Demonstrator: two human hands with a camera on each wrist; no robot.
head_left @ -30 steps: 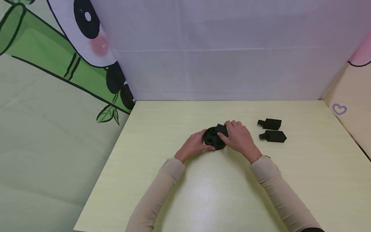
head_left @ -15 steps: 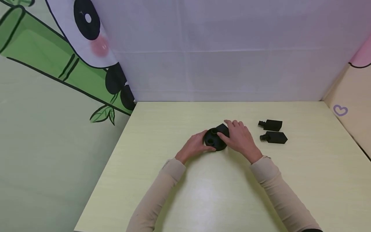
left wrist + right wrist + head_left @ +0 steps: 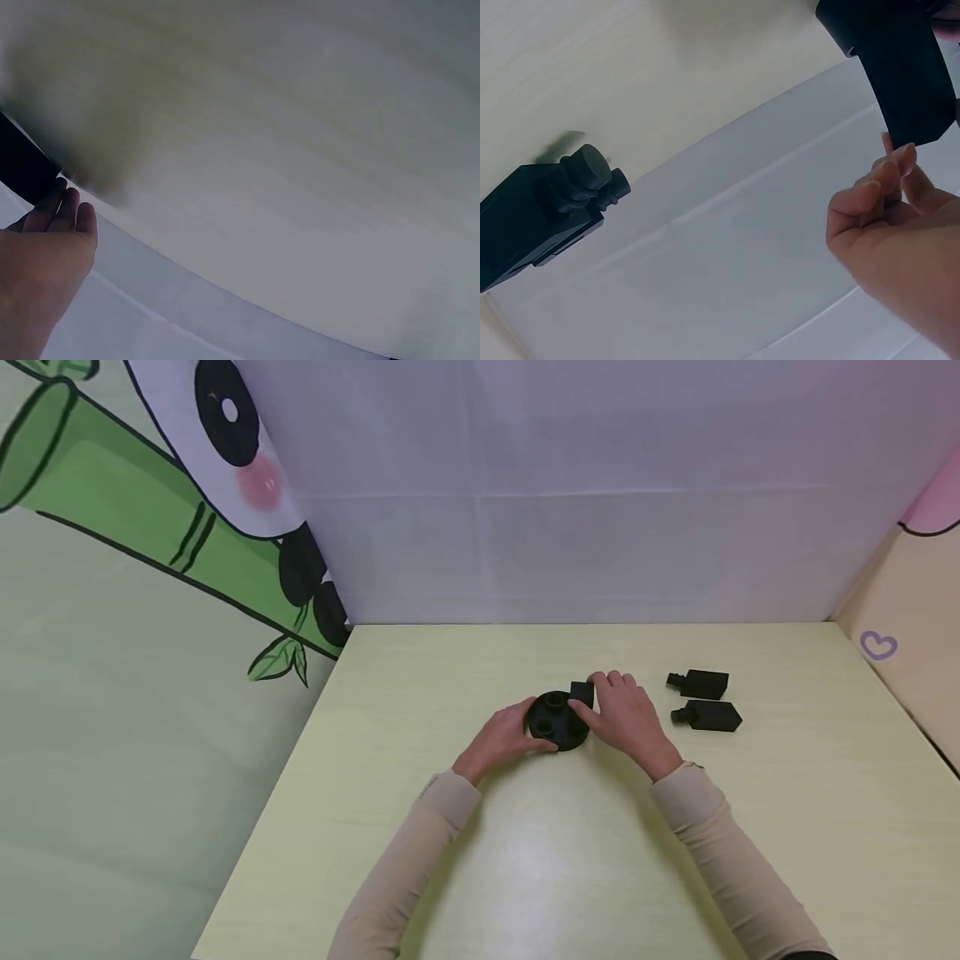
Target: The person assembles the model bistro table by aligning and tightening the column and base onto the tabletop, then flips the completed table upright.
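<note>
A round black base [image 3: 558, 733] with round openings in its top sits mid-table. My left hand [image 3: 497, 737] grips its left side between thumb and fingers; in the left wrist view, the fingertips touch the dark base [image 3: 24, 163]. At the base's upper right stands a black angular block [image 3: 582, 692]. My right hand [image 3: 628, 718] pinches this block between thumb and fingers. In the right wrist view the block [image 3: 909, 79] rises from the base with its outer end at my fingertips. How its lower end meets the base is hidden.
Two similar black blocks, a rear one [image 3: 705, 683] and a front one [image 3: 714, 716], lie on the table to the right. Their ridged necks point left. A pale fabric wall [image 3: 600, 552] stands behind the table's back edge [image 3: 450, 625].
The block has turned on the base, from a slanted stance to one squarer to the view. My right hand has shifted slightly right. The left hand keeps its grip on the base.
</note>
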